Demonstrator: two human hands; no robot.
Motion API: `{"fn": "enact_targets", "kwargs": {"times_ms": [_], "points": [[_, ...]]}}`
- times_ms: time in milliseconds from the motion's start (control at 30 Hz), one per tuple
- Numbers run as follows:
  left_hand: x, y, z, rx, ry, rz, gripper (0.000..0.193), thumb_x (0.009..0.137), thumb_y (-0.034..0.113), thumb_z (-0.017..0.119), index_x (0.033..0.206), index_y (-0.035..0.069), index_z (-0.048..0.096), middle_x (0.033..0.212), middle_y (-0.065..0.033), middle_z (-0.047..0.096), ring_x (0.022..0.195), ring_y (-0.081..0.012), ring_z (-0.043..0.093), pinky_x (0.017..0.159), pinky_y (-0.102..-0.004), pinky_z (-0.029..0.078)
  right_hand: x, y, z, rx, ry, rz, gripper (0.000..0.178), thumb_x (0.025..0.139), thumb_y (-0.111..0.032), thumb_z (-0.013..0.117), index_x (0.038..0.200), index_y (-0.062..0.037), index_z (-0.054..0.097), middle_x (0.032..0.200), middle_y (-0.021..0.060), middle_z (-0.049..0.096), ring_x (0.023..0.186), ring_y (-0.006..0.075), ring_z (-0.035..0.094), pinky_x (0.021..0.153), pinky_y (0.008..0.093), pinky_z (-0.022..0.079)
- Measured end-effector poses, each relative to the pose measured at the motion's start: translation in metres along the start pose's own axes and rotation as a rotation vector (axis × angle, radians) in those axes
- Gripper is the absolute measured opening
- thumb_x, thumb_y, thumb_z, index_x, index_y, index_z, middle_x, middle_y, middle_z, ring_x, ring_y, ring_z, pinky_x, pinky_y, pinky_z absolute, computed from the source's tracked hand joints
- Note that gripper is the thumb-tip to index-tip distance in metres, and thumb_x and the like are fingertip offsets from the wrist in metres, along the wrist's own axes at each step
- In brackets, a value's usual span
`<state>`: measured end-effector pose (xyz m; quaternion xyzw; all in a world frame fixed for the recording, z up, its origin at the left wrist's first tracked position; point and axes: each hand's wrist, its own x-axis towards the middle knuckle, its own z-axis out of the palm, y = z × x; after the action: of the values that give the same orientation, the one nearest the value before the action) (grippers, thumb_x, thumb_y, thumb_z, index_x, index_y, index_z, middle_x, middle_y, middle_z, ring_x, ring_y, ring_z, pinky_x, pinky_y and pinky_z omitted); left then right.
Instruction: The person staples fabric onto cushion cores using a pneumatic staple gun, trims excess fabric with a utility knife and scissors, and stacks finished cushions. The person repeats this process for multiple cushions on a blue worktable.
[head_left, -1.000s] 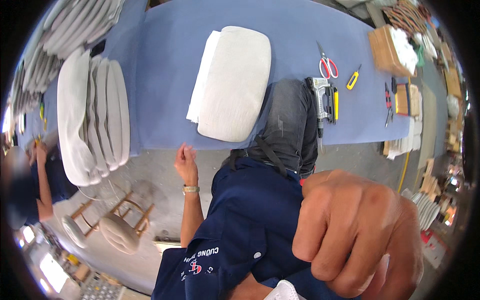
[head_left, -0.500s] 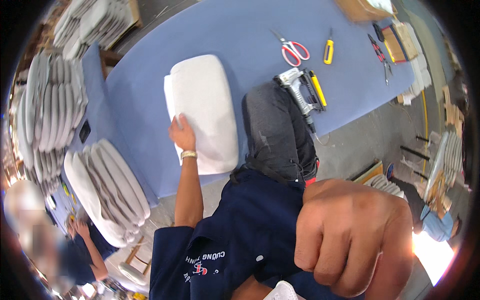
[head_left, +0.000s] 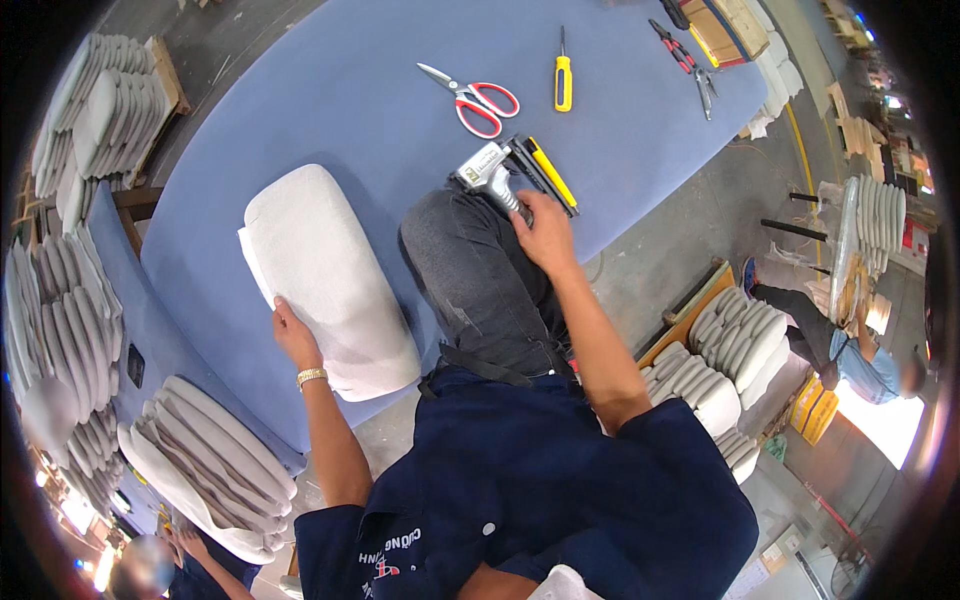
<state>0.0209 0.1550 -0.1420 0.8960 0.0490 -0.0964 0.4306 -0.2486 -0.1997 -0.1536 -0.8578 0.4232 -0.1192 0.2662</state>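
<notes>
I touch the cushion [head_left: 325,270] with my left hand [head_left: 297,335], pinching or not I cannot tell, right hand [head_left: 545,232] wrapped round the staple gun [head_left: 487,168], scissors [head_left: 461,92] on the blue surface [head_left: 640,150]

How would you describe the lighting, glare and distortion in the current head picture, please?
Head view: the blue table's edges look bowed, with black rounding off the frame; head view, right: a blown-out white patch glares beside a co-worker; head view, centre-left: a soft shadow lies along the pale cushion, while the scissors look fairly crisp.
</notes>
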Motion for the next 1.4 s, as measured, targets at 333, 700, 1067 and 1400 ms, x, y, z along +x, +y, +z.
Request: {"fn": "enact_targets", "kwargs": {"times_ms": [333, 700, 1067, 1400], "points": [[0.015, -0.043, -0.005, 0.105, 0.051, -0.008, 0.061, 0.103, 0.054, 0.055, 0.116, -0.003, 0.071, 0.104, -0.0207, 0.074, 0.095, -0.0294, 0.066, 0.087, -0.0398, 0.050, 0.047, -0.017, -0.024, -0.324, -0.300, -0.184, 0.039, 0.080, -0.030, 0.084, 0.105, -0.0038, 0.068, 0.102, 0.0164, 0.070, 0.099, 0.0367, 0.068, 0.088, 0.0481, 0.051], [0.013, -0.017, -0.021, -0.082, -0.126, -0.245, 0.077, 0.102, 0.061, 0.052, 0.117, -0.013, 0.067, 0.120, -0.0221, 0.071, 0.116, -0.0307, 0.067, 0.100, -0.0408, 0.050, 0.091, -0.064, -0.052, 0.319, -0.140, -0.074, 0.050, 0.089, -0.030, 0.079, 0.130, -0.0031, 0.065, 0.121, 0.0162, 0.071, 0.109, 0.0290, 0.068, 0.092, 0.0412, 0.054], [0.000, 0.048, -0.076, -1.003, -0.248, -0.188, 0.087, 0.103, 0.072, 0.032, 0.140, -0.003, 0.055, 0.130, -0.0175, 0.067, 0.113, -0.0284, 0.069, 0.099, -0.0417, 0.055, -0.094, -0.365, -0.046, 0.859, -0.610, -0.543, 0.099, 0.085, -0.034, 0.081, 0.159, 0.0022, 0.025, 0.144, 0.0262, 0.055, 0.132, 0.0370, 0.058, 0.108, 0.0433, 0.046], [-0.071, 0.048, -0.047, -0.849, -0.215, -0.096, 0.075, 0.108, 0.063, 0.028, 0.165, 0.015, 0.021, 0.166, -0.0143, 0.031, 0.150, -0.0265, 0.035, 0.122, -0.0391, 0.031, -0.082, -0.315, 0.066, 0.687, -0.760, -0.322, 0.084, 0.107, -0.052, 0.042, 0.160, 0.0091, 0.017, 0.163, 0.0308, 0.028, 0.152, 0.0388, 0.031, 0.123, 0.0395, 0.027]]}}
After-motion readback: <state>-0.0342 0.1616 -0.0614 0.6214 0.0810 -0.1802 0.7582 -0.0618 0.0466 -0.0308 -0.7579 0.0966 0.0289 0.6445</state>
